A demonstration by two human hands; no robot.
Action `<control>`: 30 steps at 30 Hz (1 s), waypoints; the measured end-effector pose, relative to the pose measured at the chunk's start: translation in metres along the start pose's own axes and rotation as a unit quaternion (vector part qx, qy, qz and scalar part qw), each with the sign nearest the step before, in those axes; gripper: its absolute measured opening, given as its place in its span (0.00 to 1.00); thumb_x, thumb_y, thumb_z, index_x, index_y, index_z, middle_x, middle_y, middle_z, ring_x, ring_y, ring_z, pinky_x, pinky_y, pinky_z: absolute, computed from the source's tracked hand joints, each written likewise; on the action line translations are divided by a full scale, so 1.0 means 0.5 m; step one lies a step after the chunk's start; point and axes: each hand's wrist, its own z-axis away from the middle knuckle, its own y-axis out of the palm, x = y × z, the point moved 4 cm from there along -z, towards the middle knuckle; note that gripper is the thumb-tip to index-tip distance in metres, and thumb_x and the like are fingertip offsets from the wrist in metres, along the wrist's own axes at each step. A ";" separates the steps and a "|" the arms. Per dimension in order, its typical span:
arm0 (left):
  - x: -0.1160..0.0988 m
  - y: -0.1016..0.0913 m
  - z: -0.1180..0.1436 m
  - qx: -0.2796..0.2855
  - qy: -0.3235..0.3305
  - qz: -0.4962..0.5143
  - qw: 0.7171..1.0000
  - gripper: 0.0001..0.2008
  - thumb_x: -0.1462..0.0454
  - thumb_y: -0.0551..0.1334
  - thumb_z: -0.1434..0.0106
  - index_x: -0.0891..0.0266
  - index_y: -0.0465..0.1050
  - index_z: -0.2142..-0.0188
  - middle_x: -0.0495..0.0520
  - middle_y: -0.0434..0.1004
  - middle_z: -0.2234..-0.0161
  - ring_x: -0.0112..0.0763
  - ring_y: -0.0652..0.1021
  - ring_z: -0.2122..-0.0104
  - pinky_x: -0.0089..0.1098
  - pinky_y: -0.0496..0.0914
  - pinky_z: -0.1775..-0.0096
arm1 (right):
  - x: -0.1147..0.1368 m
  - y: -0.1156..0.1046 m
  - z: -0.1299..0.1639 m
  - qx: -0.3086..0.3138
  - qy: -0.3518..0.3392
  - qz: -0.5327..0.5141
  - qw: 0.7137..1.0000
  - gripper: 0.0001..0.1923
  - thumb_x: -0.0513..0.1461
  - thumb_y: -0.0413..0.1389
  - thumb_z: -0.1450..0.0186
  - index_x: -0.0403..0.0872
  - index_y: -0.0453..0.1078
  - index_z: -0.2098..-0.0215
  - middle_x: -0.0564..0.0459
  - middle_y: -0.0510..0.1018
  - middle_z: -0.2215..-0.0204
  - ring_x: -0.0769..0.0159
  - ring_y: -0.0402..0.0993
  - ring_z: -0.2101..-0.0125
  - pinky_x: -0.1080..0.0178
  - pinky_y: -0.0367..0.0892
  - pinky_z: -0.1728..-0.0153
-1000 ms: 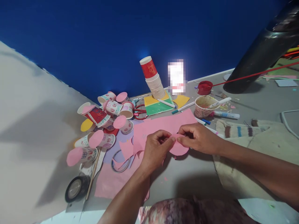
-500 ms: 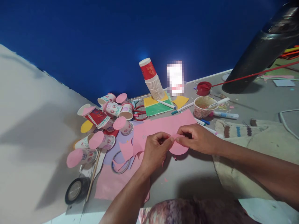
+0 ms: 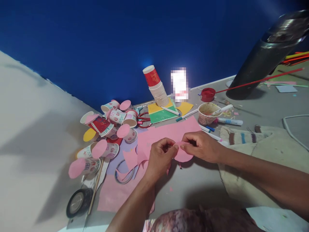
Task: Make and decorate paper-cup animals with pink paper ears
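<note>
Between my two hands is a round pink paper disc [image 3: 183,156], held near its upper edge. My left hand [image 3: 162,155] pinches it with thumb and forefinger on the left side. On the other side my right hand [image 3: 201,146] grips it the same way. Beneath and behind the hands lie large pink paper sheets [image 3: 166,130], and a pink offcut [image 3: 130,158] rests by a roll of tape [image 3: 124,177]. Decorated paper cups [image 3: 109,149], several topped with pink discs, lie heaped at the left.
A tall stack of paper cups [image 3: 158,93] leans near the blue wall. Red-handled scissors [image 3: 144,118], a marker-holding paper cup [image 3: 207,117], a red pot [image 3: 208,94] and a large black cylinder [image 3: 253,67] stand around. Black tape [image 3: 78,203] lies front left, a cloth [image 3: 243,170] right.
Both hands keep their pinch on the pink disc and have barely moved. The camera view has shifted slightly, so the objects sit a little differently in the picture.
</note>
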 end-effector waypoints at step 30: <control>0.010 -0.001 -0.006 -0.046 0.020 0.041 0.998 0.16 0.54 0.72 0.48 0.61 0.71 0.70 0.41 0.63 0.83 0.22 0.63 0.81 0.24 0.58 0.77 | -0.146 -0.353 0.025 -0.090 0.201 0.325 0.920 0.12 0.42 0.74 0.57 0.52 0.75 0.82 0.55 0.76 0.83 0.67 0.65 0.83 0.62 0.51 0.78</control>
